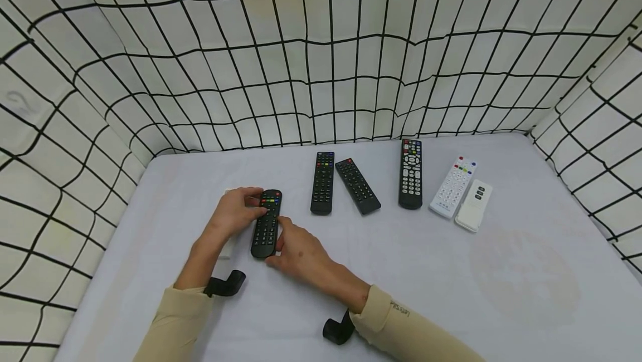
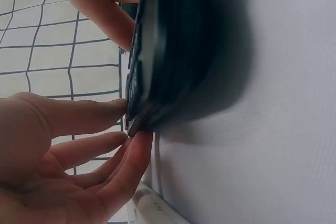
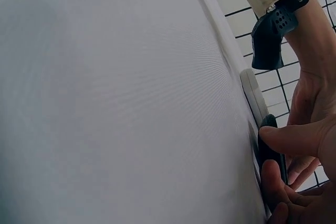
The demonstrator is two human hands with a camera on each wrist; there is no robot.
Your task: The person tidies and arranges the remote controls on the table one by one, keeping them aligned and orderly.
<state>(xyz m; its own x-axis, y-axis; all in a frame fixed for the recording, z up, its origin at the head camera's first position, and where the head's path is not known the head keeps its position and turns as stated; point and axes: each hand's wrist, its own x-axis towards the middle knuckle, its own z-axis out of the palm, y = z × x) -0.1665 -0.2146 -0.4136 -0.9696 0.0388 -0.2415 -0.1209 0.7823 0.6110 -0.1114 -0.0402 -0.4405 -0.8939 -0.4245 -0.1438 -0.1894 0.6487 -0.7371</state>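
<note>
A black remote control (image 1: 266, 228) with coloured buttons near its top lies lengthwise at the left of the white table. My left hand (image 1: 234, 211) pinches its upper left part, thumb over the buttons and fingers at the edge. From the right, my right hand (image 1: 303, 248) grips its lower half, thumb at the bottom end and forefinger along the right side. In the left wrist view the remote (image 2: 178, 40) stands tilted, its near edge close over the cloth. A white remote (image 1: 225, 249) lies beside it, mostly hidden under my left hand and wrist.
Further right lie a black remote (image 1: 322, 184), a slanted black remote (image 1: 358, 186), a larger black remote (image 1: 411, 175), a white remote (image 1: 453, 186) and a small white remote (image 1: 473, 206). Black netting (image 1: 331, 50) over white walls encloses the table's back and sides.
</note>
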